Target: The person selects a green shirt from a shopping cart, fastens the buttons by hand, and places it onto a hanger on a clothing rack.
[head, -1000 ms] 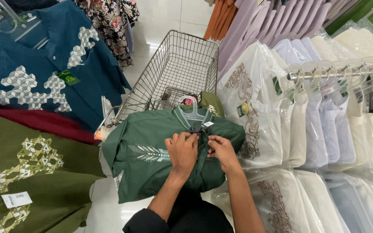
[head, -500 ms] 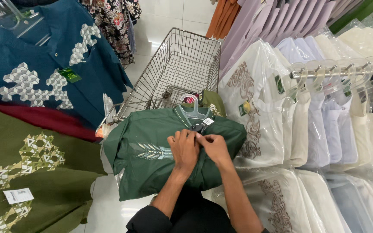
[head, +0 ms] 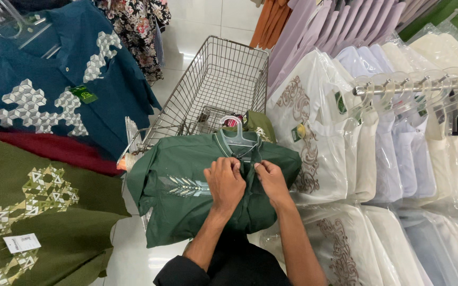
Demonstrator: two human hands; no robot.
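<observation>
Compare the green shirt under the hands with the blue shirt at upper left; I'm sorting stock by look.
The green shirt lies draped over the wire cart, while the blue shirt hangs on display. The green shirt carries a slim leaf-like chest motif; the blue shirt has large grey cube patterns. Both hands, left hand and right hand, grip the green shirt's front; nothing touches the blue shirt. Both are on clear plastic hangers.

Both hands close together, left hand [head: 225,182] fingers curled, right hand [head: 272,180] pinching, forearms extended

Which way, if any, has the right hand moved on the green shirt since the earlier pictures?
Yes, slightly. The right hand has slid up the green shirt towards the clear hanger, closing on the left hand.
</observation>
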